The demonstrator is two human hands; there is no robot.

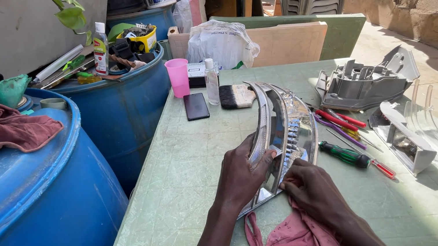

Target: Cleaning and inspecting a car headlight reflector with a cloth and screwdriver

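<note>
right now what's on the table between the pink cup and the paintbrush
In the head view, a small clear bottle stands between the pink cup and the paintbrush, with a black phone lying just in front of that gap.

1. Reached in from the table's near edge, both forearms bare and angled toward the middle.
2. Left hand (241, 175): lay palm down, fingers curled forward, thumb stretched to the right.
3. Right hand (312, 189): sat just beside the left, slightly nearer the near edge, back turned up, fingers bent under at the knuckles.
4. Wrists: held nearly straight, close together, forearms converging.
</note>
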